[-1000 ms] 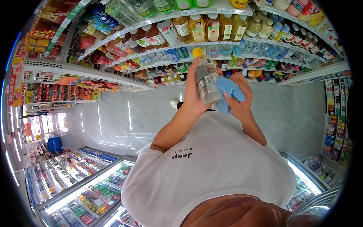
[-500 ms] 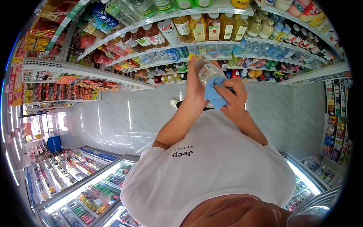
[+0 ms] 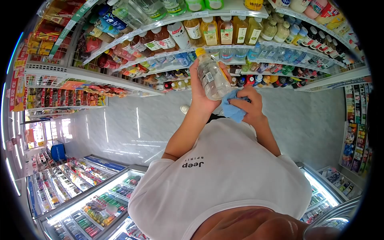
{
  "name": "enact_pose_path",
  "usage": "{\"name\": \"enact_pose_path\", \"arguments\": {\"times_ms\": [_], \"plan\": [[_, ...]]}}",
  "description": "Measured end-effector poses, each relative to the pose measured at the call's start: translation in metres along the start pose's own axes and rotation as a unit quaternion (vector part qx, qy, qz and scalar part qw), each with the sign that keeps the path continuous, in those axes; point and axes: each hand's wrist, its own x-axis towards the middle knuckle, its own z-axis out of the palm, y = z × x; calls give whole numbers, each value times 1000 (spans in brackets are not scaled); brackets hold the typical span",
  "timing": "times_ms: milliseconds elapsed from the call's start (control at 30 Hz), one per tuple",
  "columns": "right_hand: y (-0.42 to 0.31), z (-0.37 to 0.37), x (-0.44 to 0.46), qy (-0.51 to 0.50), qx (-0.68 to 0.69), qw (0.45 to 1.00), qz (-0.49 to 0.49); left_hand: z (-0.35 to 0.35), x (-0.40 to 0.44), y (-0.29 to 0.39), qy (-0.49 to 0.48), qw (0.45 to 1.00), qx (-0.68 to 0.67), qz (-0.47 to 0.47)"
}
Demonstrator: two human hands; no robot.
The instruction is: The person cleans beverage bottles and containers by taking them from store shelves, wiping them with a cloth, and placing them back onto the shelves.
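My left hand (image 3: 201, 95) is wrapped round a clear plastic bottle (image 3: 215, 82) with a yellow cap, in front of the shelves. The bottle is tilted, its cap pointing away from me and its base towards me. A label with a barcode shows on its side. Bunched in the closed fingers of my right hand (image 3: 253, 107) is a light blue cloth (image 3: 233, 109). It lies just beside the bottle's base; whether the two touch I cannot tell.
Curved-looking shelves (image 3: 160, 53) packed with drink bottles stand ahead. Snack racks (image 3: 64, 96) are on the left and more stocked shelves (image 3: 356, 128) on the right. Lit, glass-topped cases (image 3: 100, 204) are close behind me. Grey tiled floor (image 3: 120, 124) lies between.
The blue cloth has come off the bottle's lower side and moved towards me with my right hand. More of the bottle and its base now shows.
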Motion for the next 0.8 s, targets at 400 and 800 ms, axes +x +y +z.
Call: {"name": "enact_pose_path", "arguments": {"times_ms": [400,800], "plan": [[-12,-2,5,73,196,974,86,-1,-14,-11,-67,965,253,30],[-13,-22,32,105,97,989,25,-6,-26,-21,-120,864,485,59]]}}
